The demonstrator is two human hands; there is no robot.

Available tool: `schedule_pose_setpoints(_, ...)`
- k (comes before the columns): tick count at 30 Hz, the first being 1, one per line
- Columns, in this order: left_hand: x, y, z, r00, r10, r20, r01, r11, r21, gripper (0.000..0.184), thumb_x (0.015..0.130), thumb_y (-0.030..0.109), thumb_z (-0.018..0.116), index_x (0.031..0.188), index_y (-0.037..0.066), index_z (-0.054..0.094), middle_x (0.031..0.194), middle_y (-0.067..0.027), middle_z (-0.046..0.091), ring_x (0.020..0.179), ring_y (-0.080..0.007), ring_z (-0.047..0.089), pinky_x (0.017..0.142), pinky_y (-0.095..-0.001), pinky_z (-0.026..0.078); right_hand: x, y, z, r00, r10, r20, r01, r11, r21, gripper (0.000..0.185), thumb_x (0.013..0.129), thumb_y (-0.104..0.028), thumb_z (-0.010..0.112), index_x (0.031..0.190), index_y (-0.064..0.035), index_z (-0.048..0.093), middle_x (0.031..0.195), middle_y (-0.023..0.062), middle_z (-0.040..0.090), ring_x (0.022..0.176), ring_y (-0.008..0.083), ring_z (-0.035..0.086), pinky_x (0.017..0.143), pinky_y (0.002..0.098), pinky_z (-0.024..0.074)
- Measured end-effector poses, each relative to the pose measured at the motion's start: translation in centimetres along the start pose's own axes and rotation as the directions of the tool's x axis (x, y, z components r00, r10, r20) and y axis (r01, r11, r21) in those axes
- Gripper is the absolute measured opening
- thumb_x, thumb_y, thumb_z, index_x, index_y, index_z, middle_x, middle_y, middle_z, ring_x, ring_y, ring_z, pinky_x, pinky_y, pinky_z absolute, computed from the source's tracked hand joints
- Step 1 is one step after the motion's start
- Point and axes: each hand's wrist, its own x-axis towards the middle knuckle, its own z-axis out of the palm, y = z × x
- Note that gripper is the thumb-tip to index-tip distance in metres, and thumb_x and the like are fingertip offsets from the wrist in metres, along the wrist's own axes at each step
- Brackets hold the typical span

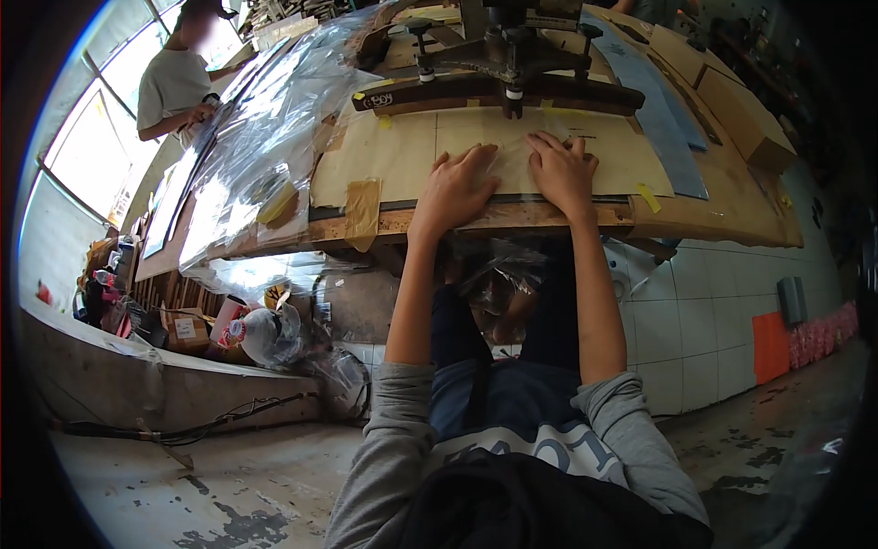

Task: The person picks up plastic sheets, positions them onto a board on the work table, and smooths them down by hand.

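Note:
My left hand (455,190) lies on a cream-coloured sheet (370,163) near the table's front edge, fingers stretched out towards the machine. To its right, my right hand (562,176) rests on the same sheet, its fingers apart and slightly bent. Between the hands is a faint sheen like clear film, but I cannot make out its edges. Brown tape (363,209) hangs over the front edge, left of my left hand. Beyond my fingertips, a dark metal clamping frame (512,57) carries a long dark bar (585,94) across the sheet.
Crumpled clear plastic (265,137) covers the table's left side. Blue strips (672,119) and a cardboard box (745,114) are on the right. Another person (174,91) stands at the far left, hands at the table edge. Bags and boxes (187,329) sit below left.

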Motion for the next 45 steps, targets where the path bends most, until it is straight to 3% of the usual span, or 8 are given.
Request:
schedule_pose_setpoints(16,0.1,0.2,0.1,1.0,-0.005,-0.012,0.005,0.999,0.039,0.047,0.086,0.03,0.058,0.128,0.011,0.05,0.125,-0.0151,0.056,0.117,-0.0328,0.052,0.108,-0.0475,0.03,0.3,0.1,0.1,1.0,0.0,0.0,0.0,1.0,0.002,0.031,0.088,-0.023,0.052,0.115,-0.0201,0.066,0.121,-0.0092,0.062,0.103,0.024,0.049,0.089,0.0502,0.0369)
schedule_pose_setpoints(28,0.1,0.3,0.0,1.0,-0.015,-0.009,0.015,0.998,0.054,0.046,0.085,0.029,0.058,0.127,0.011,0.05,0.123,-0.0145,0.057,0.115,-0.0325,0.053,0.108,-0.0472,0.03,0.2,-0.1,-0.3,0.998,0.012,-0.053,-0.009,0.998,0.059,0.025,0.091,-0.029,0.053,0.106,-0.0181,0.069,0.108,-0.0086,0.067,0.098,0.0244,0.052,0.087,0.0482,0.0366)
schedule_pose_setpoints(40,0.0,0.4,-0.2,1.0,-0.009,-0.014,0.01,0.998,0.063,0.048,0.085,0.028,0.057,0.128,0.01,0.049,0.122,-0.0143,0.058,0.114,-0.0326,0.054,0.107,-0.0465,0.032,0.2,-0.3,-0.7,0.999,0.037,-0.026,-0.034,0.995,0.089,0.026,0.092,-0.031,0.051,0.107,-0.0193,0.069,0.104,-0.0068,0.068,0.099,0.0243,0.052,0.089,0.0481,0.0361)
schedule_pose_setpoints(45,0.1,0.3,-0.1,1.0,-0.017,-0.023,0.018,0.997,0.074,0.051,0.084,0.029,0.058,0.129,0.008,0.048,0.122,-0.0142,0.058,0.114,-0.0317,0.054,0.106,-0.0458,0.033,0.1,-0.1,-1.0,0.996,0.079,-0.028,-0.073,0.983,0.167,0.027,0.092,-0.031,0.051,0.102,-0.014,0.07,0.099,0.0007,0.069,0.098,0.0262,0.054,0.089,0.0471,0.0381)
